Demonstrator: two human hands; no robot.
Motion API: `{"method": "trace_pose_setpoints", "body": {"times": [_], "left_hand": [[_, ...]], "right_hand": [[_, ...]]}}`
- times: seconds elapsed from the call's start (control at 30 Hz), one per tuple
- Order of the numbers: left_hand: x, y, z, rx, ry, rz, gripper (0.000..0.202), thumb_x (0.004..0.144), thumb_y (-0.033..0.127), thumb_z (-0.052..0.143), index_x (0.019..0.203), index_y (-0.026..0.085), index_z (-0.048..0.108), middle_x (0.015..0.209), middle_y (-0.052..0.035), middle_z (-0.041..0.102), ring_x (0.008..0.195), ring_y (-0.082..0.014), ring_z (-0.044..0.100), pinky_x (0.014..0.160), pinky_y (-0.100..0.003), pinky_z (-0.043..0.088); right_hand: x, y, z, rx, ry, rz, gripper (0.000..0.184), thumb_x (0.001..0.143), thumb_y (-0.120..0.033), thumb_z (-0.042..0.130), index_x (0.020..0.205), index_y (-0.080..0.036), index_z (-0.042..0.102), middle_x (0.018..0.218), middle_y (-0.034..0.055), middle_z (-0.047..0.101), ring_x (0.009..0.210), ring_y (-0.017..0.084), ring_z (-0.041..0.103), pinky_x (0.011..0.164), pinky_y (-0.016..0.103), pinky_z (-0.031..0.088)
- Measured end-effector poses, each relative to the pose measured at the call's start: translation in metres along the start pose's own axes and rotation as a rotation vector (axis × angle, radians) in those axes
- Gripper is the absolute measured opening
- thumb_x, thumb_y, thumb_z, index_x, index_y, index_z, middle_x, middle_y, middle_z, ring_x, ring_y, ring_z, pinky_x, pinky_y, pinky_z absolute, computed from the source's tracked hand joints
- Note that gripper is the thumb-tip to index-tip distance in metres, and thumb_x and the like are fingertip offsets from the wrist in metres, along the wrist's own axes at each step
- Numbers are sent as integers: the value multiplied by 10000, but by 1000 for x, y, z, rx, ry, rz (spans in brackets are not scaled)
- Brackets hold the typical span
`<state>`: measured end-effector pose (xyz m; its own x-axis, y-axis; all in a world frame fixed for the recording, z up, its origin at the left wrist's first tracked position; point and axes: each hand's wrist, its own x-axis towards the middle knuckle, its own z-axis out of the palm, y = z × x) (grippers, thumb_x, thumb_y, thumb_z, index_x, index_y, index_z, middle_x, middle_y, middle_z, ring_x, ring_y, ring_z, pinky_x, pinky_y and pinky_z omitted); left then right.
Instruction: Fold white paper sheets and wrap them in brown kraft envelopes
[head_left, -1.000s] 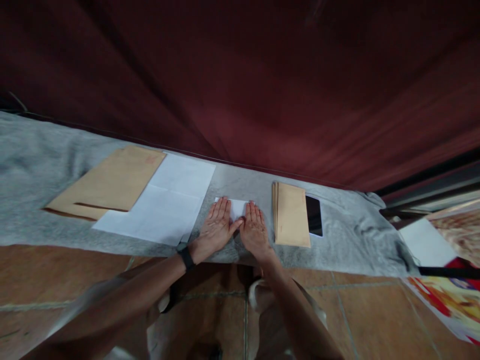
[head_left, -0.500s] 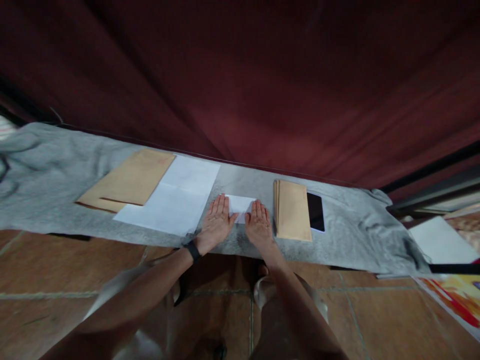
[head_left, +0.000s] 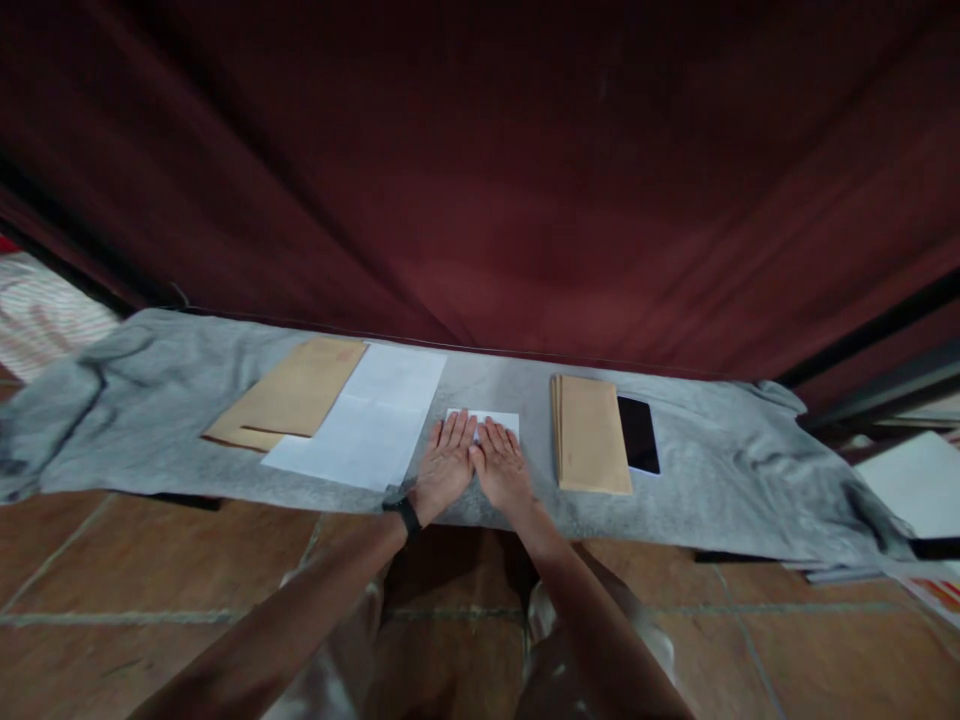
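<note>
A small white folded sheet of paper (head_left: 495, 417) lies on the grey cloth, mostly covered by my hands. My left hand (head_left: 448, 465) rests flat on its left part, fingers stretched out; a black band circles that wrist. Close beside it, my right hand (head_left: 501, 468) presses flat on the right part, fingers extended, the thumbs meeting in the middle. To the left are larger white sheets (head_left: 375, 415), partly under brown envelopes (head_left: 300, 388). A stack of several brown envelopes (head_left: 594, 435) lies right of my right hand.
A dark-screened phone or tablet (head_left: 639, 435) lies partly under the right envelope stack. The grey cloth (head_left: 720, 460) covers a long narrow surface with wrinkled ends. A dark red curtain (head_left: 480, 200) hangs behind it. Below is a tiled floor (head_left: 150, 570).
My hands have slid inward over the folded paper, from its two sides until they nearly touch. The view has shifted slightly.
</note>
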<state>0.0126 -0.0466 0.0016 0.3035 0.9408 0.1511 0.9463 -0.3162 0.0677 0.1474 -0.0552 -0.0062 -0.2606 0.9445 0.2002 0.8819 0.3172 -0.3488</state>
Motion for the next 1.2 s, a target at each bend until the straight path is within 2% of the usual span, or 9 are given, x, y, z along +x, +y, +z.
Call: {"method": "trace_pose_setpoints", "body": {"times": [0.17,0.37,0.5,0.67,0.73,0.8,0.93,1.03,1.2], "left_hand": [[1,3,3,-36,17,14,589,969,206,310,1541,83,380,1619,-160,354,1534,-262,254,1254,-477,223],[-1,0,9,-79,44,-1,613,987,293,342,1553,57,336,1622,-196,323,1543,-284,222,1245,-513,232],[-3,-8,8,-89,32,-57,627,985,296,341,1544,10,336,1623,-223,295,1539,-301,231,1249,-504,228],[-5,-14,1,-109,76,-102,633,976,269,351,1559,23,314,1616,-214,320,1536,-298,241,1255,-522,207],[-6,-9,0,-125,107,-62,626,982,260,341,1562,27,307,1620,-202,322,1541,-288,227,1263,-517,194],[-7,-2,1,-154,115,47,613,987,240,328,1571,54,297,1631,-176,316,1545,-267,218,1268,-508,193],[-10,10,9,-186,59,265,606,986,240,382,1567,79,314,1637,-182,299,1543,-271,225,1270,-501,193],[-12,11,16,-185,18,285,606,983,249,408,1548,43,334,1620,-220,316,1536,-285,244,1266,-498,198],[-9,5,17,-190,34,239,623,962,212,398,1565,79,314,1613,-207,343,1532,-293,256,1243,-520,238]], "right_hand": [[-4,9,5,-70,91,26,495,1073,-298,328,1521,-117,435,1582,154,411,1501,236,350,1223,471,289],[-5,15,7,-173,142,100,541,1056,-306,378,1513,-19,412,1572,220,398,1482,296,377,1206,487,310],[-8,14,10,-211,188,158,547,1048,-305,381,1496,4,430,1556,239,417,1452,318,421,1194,491,326],[-12,14,7,-200,187,235,537,1033,-278,389,1496,-9,435,1540,249,438,1452,320,420,1186,523,328],[-10,13,2,-169,161,245,531,1039,-278,360,1497,-21,440,1543,241,438,1467,316,397,1190,545,313],[-3,9,-4,-113,132,215,532,1053,-301,314,1506,-51,439,1562,214,422,1489,299,362,1199,552,303],[11,-1,-4,52,52,48,540,1075,-359,246,1521,-122,438,1601,124,396,1516,212,315,1237,467,293],[16,-5,1,143,-11,11,562,1084,-394,197,1512,-138,454,1597,99,412,1509,169,326,1256,418,268],[17,-3,3,156,-31,91,602,1088,-414,133,1530,-123,420,1600,105,406,1516,167,309,1262,415,246]]}}
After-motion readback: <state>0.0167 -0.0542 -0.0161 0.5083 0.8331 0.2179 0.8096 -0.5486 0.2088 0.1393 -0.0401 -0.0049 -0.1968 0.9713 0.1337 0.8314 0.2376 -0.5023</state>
